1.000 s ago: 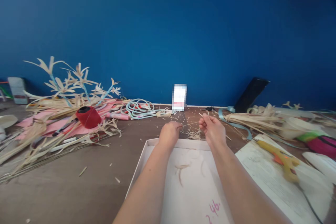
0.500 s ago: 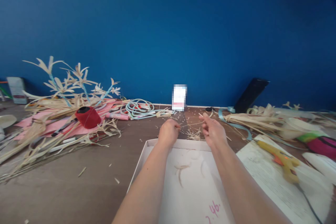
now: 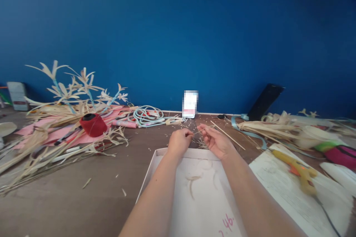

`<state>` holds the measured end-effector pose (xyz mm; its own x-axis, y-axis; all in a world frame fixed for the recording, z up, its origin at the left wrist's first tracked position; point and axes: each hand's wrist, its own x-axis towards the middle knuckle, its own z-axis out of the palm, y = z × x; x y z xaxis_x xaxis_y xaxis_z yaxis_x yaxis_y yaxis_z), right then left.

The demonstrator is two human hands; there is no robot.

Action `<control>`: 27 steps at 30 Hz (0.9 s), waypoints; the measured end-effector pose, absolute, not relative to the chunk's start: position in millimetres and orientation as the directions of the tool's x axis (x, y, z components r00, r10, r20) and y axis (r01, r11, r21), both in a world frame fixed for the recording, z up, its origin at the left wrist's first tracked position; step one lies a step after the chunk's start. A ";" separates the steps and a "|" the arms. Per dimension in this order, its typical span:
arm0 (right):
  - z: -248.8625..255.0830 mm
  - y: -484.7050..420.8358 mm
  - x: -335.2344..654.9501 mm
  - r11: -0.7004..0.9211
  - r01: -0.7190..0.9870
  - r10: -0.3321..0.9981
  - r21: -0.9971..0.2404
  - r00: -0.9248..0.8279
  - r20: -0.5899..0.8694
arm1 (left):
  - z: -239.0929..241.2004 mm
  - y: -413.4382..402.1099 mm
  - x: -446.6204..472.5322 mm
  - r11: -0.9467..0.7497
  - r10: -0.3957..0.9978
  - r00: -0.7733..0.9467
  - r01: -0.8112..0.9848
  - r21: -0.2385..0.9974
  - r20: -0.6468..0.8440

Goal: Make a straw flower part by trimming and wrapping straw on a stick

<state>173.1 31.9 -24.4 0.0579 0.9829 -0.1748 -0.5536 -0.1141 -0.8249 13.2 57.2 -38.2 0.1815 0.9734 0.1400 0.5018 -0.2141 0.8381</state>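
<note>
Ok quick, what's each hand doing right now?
Left hand: closed, pinching a thin straw strand.
Right hand: closed, pinching the same strand's other end.

We read "46." in pink handwriting | on the floor of the white box (image 3: pixel 204 202), lower centre of frame | pink mark below it cut off, unreadable | printed sheet (image 3: pixel 278 185), lower right: print too small | card (image 3: pixel 190 103), centre: blurred

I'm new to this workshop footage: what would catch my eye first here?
The deep blue wall fills the upper half. In the middle, the left hand and right hand pinch a thin straw over the far rim of a white tray. A red thread spool sits left among pale straw flowers; a yellow glue gun lies right.
</note>
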 end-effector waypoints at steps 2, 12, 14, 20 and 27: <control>-24.5 32.5 173.1 -0.074 -0.548 0.983 -0.833 0.101 -0.154 | -38.9 57.7 12.8 -0.228 0.970 0.191 0.513 0.828 0.148; -18.0 30.9 163.5 -0.016 -0.450 0.965 -0.893 0.228 -0.133 | -38.4 55.6 16.3 -0.288 0.933 0.332 0.451 0.845 0.141; -17.6 30.5 160.8 -0.027 -0.429 0.966 -0.903 0.222 -0.134 | -37.4 54.8 18.2 -0.280 0.919 0.372 0.383 0.880 0.131; -20.5 32.0 160.6 -0.009 -0.423 0.950 -0.906 0.279 -0.139 | -34.7 53.6 20.6 -0.216 0.932 0.341 0.265 0.940 0.119; -23.4 33.2 161.0 0.029 -0.431 0.942 -0.902 0.314 -0.119 | -33.1 49.7 18.8 -0.359 0.904 0.373 0.392 0.847 0.210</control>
